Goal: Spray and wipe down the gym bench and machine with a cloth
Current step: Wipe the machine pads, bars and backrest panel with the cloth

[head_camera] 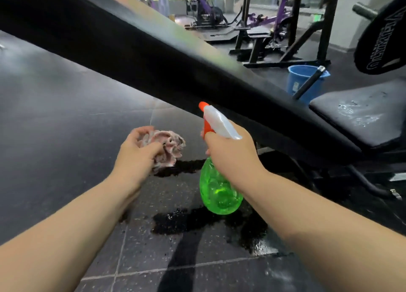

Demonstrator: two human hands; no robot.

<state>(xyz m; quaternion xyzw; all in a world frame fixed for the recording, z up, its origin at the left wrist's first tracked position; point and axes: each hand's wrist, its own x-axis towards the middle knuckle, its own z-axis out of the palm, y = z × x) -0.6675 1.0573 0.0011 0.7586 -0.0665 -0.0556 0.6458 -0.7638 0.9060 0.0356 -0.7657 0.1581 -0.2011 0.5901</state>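
Note:
A black padded bench backrest slants across the view from upper left to lower right, meeting the seat pad, which carries wet foam patches. My right hand grips a green spray bottle with a white head and orange nozzle, pointed up at the backrest's edge just below it. My left hand holds a crumpled pinkish cloth low beside the bottle, under the backrest.
Dark wet puddles lie on the speckled rubber floor tiles below my hands. A blue bucket with a black handle stands behind the bench. A black weight plate hangs at right. Purple and black machines fill the background.

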